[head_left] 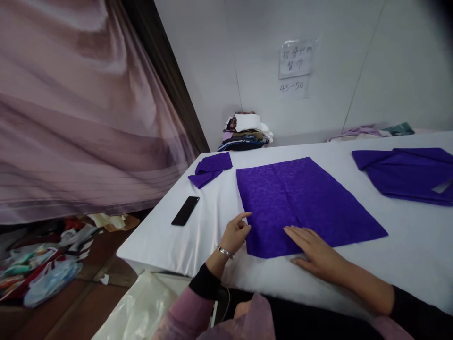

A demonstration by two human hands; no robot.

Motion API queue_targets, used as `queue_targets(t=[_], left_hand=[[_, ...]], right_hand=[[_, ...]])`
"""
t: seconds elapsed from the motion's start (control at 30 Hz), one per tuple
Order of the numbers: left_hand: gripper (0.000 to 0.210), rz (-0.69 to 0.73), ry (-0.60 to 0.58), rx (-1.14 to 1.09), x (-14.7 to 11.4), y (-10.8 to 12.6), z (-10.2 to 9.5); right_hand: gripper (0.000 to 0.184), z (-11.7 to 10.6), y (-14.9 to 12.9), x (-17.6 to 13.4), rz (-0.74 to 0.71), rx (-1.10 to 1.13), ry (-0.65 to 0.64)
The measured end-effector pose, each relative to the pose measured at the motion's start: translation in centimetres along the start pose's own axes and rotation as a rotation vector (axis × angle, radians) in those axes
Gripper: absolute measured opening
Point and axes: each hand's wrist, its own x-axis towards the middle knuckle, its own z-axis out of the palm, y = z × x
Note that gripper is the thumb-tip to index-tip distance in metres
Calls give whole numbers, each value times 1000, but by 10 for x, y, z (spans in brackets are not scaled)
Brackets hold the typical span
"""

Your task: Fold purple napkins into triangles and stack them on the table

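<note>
A purple patterned cloth napkin (293,198) lies spread nearly flat on the white-covered table (212,236), with a faint crease down its middle. My left hand (238,232) is at the napkin's left edge, its index finger stretched out and the other fingers loosely curled; nothing shows in it. Across the near edge of the napkin, my right hand (311,250) rests flat, fingers extended and thumb apart. A small folded purple cloth (214,166) lies at the far left of the table. More purple cloth (406,172) lies folded in a loose heap at the right.
A black phone (186,210) lies left of the napkin. Stacked folded fabrics (246,134) stand by the wall behind the table. A pink curtain (88,104) hangs at the left, above plastic bags (53,281) on the floor. A handwritten paper sign (295,59) is on the wall.
</note>
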Motion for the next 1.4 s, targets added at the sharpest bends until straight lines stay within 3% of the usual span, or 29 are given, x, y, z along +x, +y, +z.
queue_targets(t=[0.13,0.23,0.33,0.43,0.5,0.6,0.67,0.73,0.87,1.03,1.17,1.27,1.4], left_hand=[[39,-1,-12,-158,-1,17,24],[34,23,-52,-243,-9,26,46],[41,69,-123,-257,-20,31,65],[46,111,-224,-153,-24,33,66],[39,196,-176,40,-20,34,57],[38,434,-83,379,0,33,34],[56,573,-176,548,18,26,21],[68,633,-294,702,34,16,12],[66,548,-373,921,58,-8,-7],[39,400,-206,977,76,-18,-47],[34,327,-70,884,62,-18,-88],[22,292,45,847,30,-26,-115],[27,128,84,823,-21,-43,-136]], right_hand=[[89,20,-40,25,19,107,10],[99,32,-56,34,61,299,121],[74,35,-56,31,126,551,296],[51,24,-45,16,135,663,291],[44,11,-37,0,159,655,194],[40,-13,-27,-30,214,650,20],[40,-28,-20,-51,259,653,-36],[39,-42,-10,-70,327,637,-12],[34,-66,11,-102,468,597,94],[37,-76,26,-119,639,580,208],[36,-70,27,-115,610,647,239],[36,-62,22,-101,549,683,167],[37,-56,16,-73,458,702,94]])
